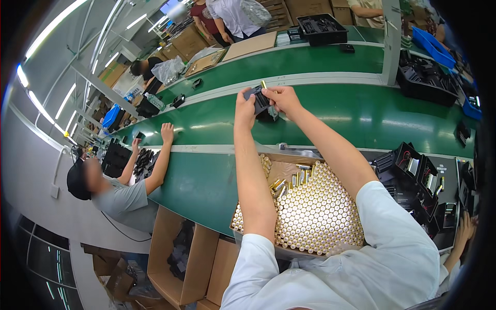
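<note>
Case (262, 103) sits gripped in the left hand (245, 109) above the green tabletop (356, 113); right hand (283, 100), fingers closed, pinches a battery (264, 84) beside it; best brace the case and keep the battery straight.

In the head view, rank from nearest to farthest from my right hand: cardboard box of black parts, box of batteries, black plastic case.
From your right hand:
1. Black plastic case: just to its left, in your left hand.
2. Box of batteries: below, mostly between your forearms.
3. Cardboard box of black parts: lower left.
</note>
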A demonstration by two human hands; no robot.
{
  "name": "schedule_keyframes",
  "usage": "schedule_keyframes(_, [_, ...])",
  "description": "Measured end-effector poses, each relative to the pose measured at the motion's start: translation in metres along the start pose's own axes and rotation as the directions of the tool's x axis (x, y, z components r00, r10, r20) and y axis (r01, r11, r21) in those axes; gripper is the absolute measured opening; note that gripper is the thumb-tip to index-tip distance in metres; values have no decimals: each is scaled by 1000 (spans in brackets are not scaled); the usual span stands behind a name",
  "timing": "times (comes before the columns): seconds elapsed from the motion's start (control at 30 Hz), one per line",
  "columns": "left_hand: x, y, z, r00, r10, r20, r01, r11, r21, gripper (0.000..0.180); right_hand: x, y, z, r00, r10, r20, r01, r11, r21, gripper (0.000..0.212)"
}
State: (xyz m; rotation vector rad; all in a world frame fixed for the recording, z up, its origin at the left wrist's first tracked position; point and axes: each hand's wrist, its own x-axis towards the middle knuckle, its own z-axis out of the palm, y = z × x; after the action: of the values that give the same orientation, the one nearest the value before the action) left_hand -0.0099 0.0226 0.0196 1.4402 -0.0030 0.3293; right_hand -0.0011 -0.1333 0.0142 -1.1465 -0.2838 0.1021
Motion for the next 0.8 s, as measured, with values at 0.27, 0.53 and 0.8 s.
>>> schedule_keyframes(0.27, [-7,12,37,999,-38,0,38,995,95,34,5,-10,-1,984,-174,-47,71,612,-788,27])
schedule_keyframes(0.53, [-9,6,43,989,65,-136,-25,961,275,35,11,-25,-3,986,-142,83,125,318,-940,29])
schedule_keyframes(0.8, [5,-18,17,979,62,-192,-13,969,248,33,13,-44,-7,961,243,132,-135,829,-543,22])
